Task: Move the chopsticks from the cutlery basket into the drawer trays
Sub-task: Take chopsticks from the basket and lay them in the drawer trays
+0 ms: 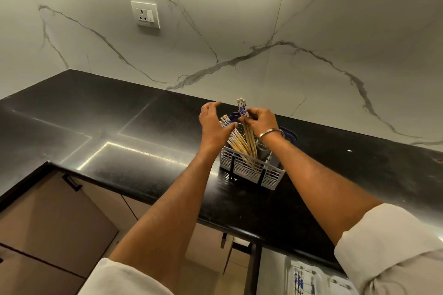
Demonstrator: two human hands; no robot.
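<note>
A grey plastic cutlery basket point(251, 171) stands on the black countertop point(100, 127). Several wooden chopsticks point(238, 142) with blue-and-white tops lean inside it. My right hand point(260, 122) pinches a small bunch of chopsticks point(242, 106) near their patterned tops, lifting them upright above the basket. My left hand point(212, 124) hovers just left of the basket with fingers spread, touching the tops of the leaning chopsticks. At the bottom right, the open drawer's white trays point(311, 280) hold chopsticks with blue patterns.
A marble wall with a power socket point(145, 14) rises behind the counter. Brown cabinet fronts with a black handle point(72, 183) sit below the counter at left. A dark blue-rimmed container point(291, 135) stands behind the basket, mostly hidden by my right wrist.
</note>
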